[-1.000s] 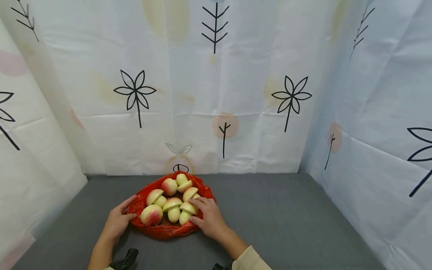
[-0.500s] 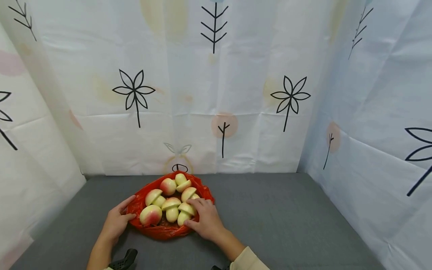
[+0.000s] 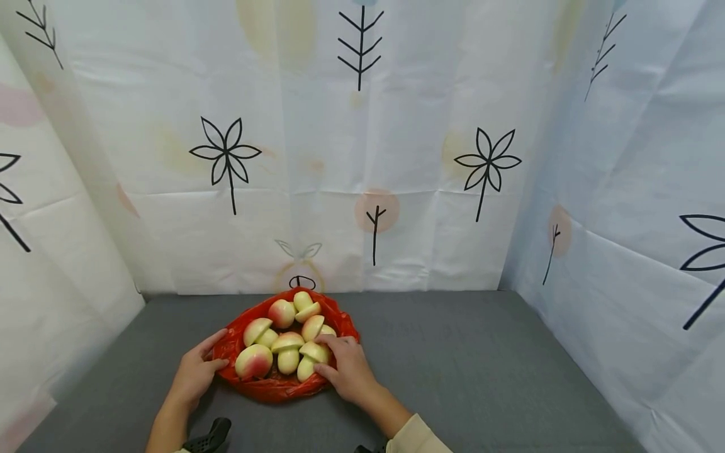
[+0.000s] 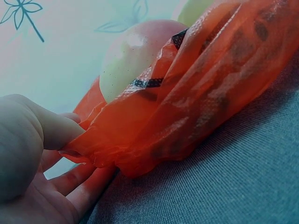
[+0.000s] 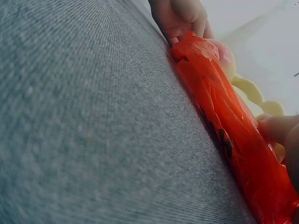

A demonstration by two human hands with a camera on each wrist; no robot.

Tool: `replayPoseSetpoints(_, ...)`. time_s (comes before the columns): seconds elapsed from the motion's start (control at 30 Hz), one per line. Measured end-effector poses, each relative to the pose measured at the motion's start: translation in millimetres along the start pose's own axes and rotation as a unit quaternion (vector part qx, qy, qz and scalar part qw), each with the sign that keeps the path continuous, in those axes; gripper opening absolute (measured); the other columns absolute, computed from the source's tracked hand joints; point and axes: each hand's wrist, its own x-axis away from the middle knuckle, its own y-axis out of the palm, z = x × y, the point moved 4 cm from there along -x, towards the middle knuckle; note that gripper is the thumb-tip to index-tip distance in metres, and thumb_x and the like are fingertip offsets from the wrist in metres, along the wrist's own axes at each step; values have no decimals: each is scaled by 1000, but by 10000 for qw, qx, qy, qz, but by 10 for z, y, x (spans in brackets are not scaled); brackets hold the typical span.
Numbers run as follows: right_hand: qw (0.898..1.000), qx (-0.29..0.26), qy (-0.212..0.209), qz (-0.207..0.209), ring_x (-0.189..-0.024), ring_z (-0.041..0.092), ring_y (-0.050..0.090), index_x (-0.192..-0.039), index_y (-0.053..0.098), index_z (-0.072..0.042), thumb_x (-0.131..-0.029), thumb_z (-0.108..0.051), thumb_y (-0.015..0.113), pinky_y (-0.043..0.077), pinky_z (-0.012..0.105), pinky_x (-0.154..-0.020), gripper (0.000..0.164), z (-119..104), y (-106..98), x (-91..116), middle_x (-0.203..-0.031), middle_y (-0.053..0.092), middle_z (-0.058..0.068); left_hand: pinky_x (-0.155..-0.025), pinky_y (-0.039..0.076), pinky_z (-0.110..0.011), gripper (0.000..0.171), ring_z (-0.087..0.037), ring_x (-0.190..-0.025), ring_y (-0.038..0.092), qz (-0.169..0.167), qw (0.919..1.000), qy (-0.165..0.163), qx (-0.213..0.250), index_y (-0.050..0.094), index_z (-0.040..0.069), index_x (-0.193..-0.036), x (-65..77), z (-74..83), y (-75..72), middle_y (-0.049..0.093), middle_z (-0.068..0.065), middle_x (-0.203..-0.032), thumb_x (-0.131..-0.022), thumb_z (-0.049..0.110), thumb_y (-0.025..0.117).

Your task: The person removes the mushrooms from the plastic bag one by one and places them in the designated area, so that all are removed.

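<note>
A red plastic bag [image 3: 272, 391] lies with its mouth wide, holding several pale yellow mushrooms with pink-blushed caps, some upright and some tipped over. At the bag's left edge, my left hand [image 3: 194, 372] pinches the thin plastic; the left wrist view shows the thumb over a fold of the bag [image 4: 140, 135] and the fingers beneath. My right hand [image 3: 350, 368] reaches over the right rim and grips the front-right mushroom [image 3: 313, 360], thumb on the near side and fingers on the far side. In the right wrist view its thumb [image 5: 275, 128] is inside the bag edge.
The bag rests on a grey cloth-covered table [image 3: 464, 371]. White curtains [image 3: 419, 138] printed with plants stand behind the table and along both sides. Dark straps [image 3: 211, 435] sit at the wrists.
My right thumb and fingers have shifted slightly on the front-right mushroom, which has turned, its stalk now pointing more toward the lower left. The left hand stays at the bag's edge.
</note>
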Motion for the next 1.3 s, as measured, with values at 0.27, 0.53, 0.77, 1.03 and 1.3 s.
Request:
replayPoseSetpoints(0.27,9998,-21,-114,189,-99,17,56,-123,59,-21,-83,-24,76,42,40,-91,43,13,-24,8,-115,64,-5,-110,21,-58,65,-46,-141,18,-15,10000,13,-13,30,4,-152,-21,23,15,23,-27,-155,-91,-2,53)
replayPoseSetpoints(0.53,9989,-205,-170,387,-108,16,59,-125,59,-16,-83,-18,75,43,42,-97,44,10,-61,18,-120,64,-3,-110,23,-58,65,-46,-140,21,-4,10000,18,2,30,3,-152,-38,19,25,24,-27,-154,-91,-3,53)
replayPoseSetpoints(0.77,9962,-588,-142,632,-107,14,59,-125,59,-17,-85,-15,73,48,37,-92,43,7,-101,6,-121,63,-1,-109,24,-57,65,-46,-140,21,-7,10000,14,-33,30,3,-152,-46,-2,25,23,-28,-154,-92,-3,53)
replayPoseSetpoints(1.03,9905,-936,-54,1001,-104,15,58,-129,56,-17,-86,-14,72,49,38,-89,45,1,-191,-3,-123,61,-1,-110,24,-57,65,-46,-140,21,-2,10000,9,-14,31,3,-152,-58,-19,23,24,-28,-154,-91,-3,54)
replayPoseSetpoints(1.3,9818,-1350,-40,1337,-102,17,59,-126,57,-14,-85,-9,72,49,44,-89,44,-13,-280,-41,-119,62,1,-110,24,-56,66,-44,-140,22,-2,10000,-32,-66,31,2,-151,-40,-26,-9,25,-28,-153,-90,-4,55)
